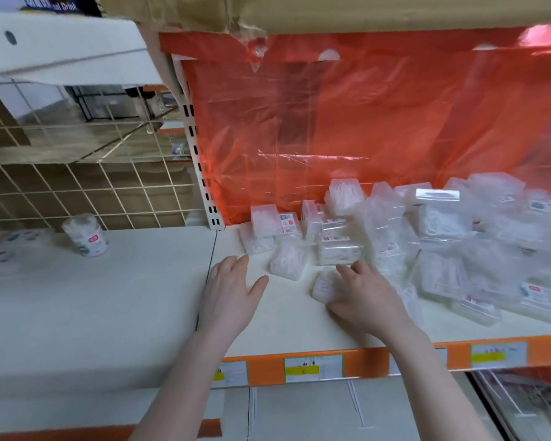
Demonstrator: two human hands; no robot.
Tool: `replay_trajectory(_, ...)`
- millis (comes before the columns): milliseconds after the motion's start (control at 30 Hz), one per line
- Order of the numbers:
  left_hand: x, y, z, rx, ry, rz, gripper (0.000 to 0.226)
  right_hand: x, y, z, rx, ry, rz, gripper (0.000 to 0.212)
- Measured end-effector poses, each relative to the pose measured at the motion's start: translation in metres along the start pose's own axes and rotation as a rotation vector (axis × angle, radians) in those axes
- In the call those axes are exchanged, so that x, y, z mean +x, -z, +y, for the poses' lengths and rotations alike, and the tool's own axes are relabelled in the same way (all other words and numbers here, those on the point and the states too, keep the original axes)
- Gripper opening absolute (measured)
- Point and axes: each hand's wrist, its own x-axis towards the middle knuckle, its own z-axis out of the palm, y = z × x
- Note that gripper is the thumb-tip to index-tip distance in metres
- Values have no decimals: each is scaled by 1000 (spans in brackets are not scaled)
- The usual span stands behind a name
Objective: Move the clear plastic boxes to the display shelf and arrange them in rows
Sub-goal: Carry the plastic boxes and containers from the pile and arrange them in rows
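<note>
Several clear plastic boxes [442,237] lie in a loose heap on the white display shelf [283,326], spreading from its middle to the right edge. A few stand upright near the back left [263,219]. One box [288,259] lies flat, apart from the heap. My right hand [368,297] grips a small clear box [323,286] at the front of the heap, thumb below it and fingers over it. My left hand [228,294] hovers flat just left of it, fingers straight, holding nothing.
A red plastic sheet [363,122] hangs behind the shelf. A round white tub [85,235] stands on the neighbouring shelf to the left, in front of a wire grid [77,186]. The shelf's orange front rail [357,364] carries price labels. Cardboard lies overhead.
</note>
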Motion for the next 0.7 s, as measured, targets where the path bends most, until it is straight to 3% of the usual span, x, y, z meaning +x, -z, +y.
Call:
replay_trajectory(333,17,2,12,7,-41,-25,53,-9,15,1,53,-27,97,58)
replay_trajectory(700,44,-29,42,75,-217,-181,50,-36,18,25,-32,-94,361,69)
